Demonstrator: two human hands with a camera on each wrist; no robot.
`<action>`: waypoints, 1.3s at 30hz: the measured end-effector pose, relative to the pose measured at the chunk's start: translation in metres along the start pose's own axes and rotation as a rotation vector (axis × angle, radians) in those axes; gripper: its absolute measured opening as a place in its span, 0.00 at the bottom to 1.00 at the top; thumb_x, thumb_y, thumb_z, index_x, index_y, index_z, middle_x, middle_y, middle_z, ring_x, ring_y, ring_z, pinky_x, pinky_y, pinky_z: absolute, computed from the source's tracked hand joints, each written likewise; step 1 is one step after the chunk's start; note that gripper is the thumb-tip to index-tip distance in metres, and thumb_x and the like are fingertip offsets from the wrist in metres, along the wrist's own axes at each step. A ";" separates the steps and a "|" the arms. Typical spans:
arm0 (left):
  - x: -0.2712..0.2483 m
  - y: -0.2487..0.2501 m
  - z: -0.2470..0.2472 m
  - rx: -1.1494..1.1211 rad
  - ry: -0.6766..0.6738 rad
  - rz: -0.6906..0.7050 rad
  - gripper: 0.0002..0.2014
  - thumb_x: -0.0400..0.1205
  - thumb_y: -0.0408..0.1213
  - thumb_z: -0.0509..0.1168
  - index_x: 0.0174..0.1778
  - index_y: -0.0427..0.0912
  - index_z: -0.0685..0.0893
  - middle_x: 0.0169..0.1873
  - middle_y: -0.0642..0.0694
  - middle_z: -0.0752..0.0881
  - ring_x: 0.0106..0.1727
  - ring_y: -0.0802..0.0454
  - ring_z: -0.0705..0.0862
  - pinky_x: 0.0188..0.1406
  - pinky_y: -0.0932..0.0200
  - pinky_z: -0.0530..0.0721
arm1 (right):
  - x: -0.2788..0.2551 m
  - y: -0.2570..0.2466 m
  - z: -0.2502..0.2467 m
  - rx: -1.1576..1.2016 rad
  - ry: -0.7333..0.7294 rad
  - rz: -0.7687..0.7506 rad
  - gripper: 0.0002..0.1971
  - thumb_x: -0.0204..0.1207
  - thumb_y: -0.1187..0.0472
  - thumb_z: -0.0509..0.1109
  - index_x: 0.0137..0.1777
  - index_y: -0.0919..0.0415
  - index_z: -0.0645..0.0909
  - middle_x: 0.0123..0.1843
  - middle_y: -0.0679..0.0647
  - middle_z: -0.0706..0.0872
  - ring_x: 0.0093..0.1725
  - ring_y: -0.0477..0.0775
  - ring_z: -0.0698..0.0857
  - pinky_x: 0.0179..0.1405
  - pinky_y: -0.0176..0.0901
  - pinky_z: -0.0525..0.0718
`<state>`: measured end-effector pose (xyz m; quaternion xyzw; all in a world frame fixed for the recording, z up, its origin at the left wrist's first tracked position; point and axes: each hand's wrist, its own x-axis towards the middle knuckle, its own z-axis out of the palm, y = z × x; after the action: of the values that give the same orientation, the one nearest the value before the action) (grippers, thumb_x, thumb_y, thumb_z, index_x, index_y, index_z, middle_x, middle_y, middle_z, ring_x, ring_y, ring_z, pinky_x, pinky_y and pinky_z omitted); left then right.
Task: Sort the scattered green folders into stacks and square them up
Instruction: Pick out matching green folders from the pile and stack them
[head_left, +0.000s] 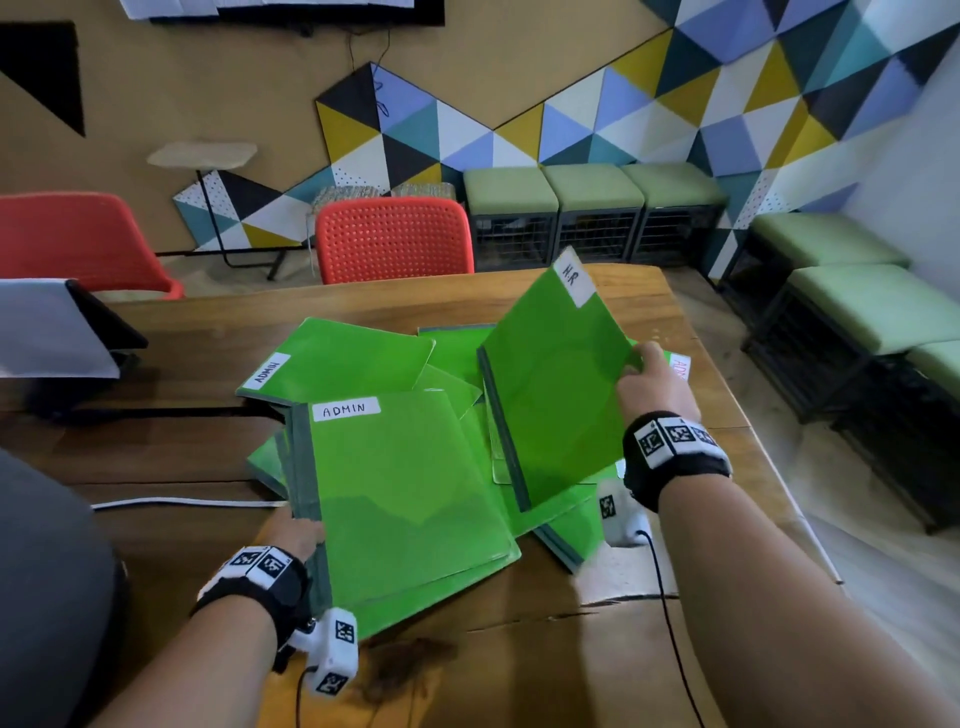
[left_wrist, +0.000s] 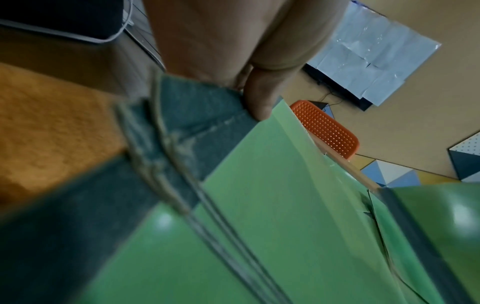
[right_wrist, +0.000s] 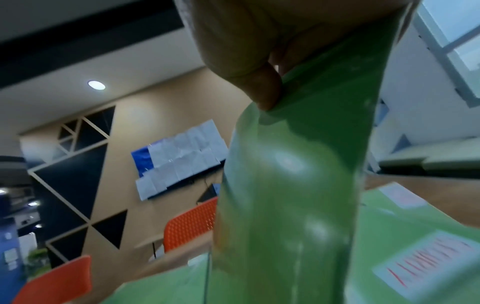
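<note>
Green plastic folders lie in a loose overlapping pile on the wooden tabletop (head_left: 545, 654); landmark is the nearest ADMIN folder (head_left: 405, 499).

Left hand (head_left: 296, 535) is at that folder's near-left spine edge. In the left wrist view the thumb (left_wrist: 259, 98) presses on the dark spine strip of a few gathered folders; the other fingers are hidden underneath, so it reads as a pinch on the ADMIN folder.

Right of it, the right hand (head_left: 654, 379) pinches the open edge of the HR folder (head_left: 556, 389), thumb (right_wrist: 265, 92) on the cover, holding it lifted and tilted with its spine end down on the pile.

Behind-left of the ADMIN folder lies a second ADMIN folder (head_left: 337, 358), flat. More green folders (head_left: 452, 348) lie behind and under it, labels unreadable.

Beyond the tabletop's far edge stands a red chair (head_left: 395, 239).
</note>
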<state>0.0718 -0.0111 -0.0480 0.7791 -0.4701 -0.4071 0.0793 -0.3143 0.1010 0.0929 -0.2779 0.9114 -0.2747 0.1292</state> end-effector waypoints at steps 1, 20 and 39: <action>0.004 -0.005 0.000 0.026 -0.015 0.002 0.21 0.80 0.30 0.66 0.69 0.31 0.75 0.59 0.32 0.83 0.59 0.35 0.83 0.62 0.42 0.82 | -0.002 -0.006 -0.002 0.034 0.024 -0.019 0.16 0.81 0.62 0.55 0.65 0.45 0.71 0.44 0.55 0.84 0.32 0.54 0.81 0.31 0.39 0.76; -0.049 -0.022 0.007 -0.486 -0.142 0.107 0.29 0.78 0.19 0.66 0.74 0.40 0.70 0.64 0.41 0.80 0.69 0.38 0.77 0.75 0.37 0.70 | -0.078 0.038 0.122 0.097 -0.630 -0.041 0.34 0.77 0.64 0.69 0.82 0.60 0.60 0.78 0.62 0.70 0.68 0.59 0.79 0.47 0.42 0.85; -0.123 -0.050 -0.030 -0.713 -0.216 0.498 0.42 0.64 0.07 0.70 0.54 0.65 0.82 0.52 0.41 0.89 0.55 0.38 0.86 0.60 0.38 0.83 | -0.150 0.043 0.068 0.879 -0.570 -0.159 0.42 0.56 0.78 0.67 0.71 0.50 0.68 0.61 0.60 0.86 0.62 0.66 0.83 0.62 0.71 0.79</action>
<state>0.0990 0.1066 0.0154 0.5191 -0.4792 -0.5912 0.3891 -0.1848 0.1886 0.0248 -0.3295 0.6150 -0.5534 0.4550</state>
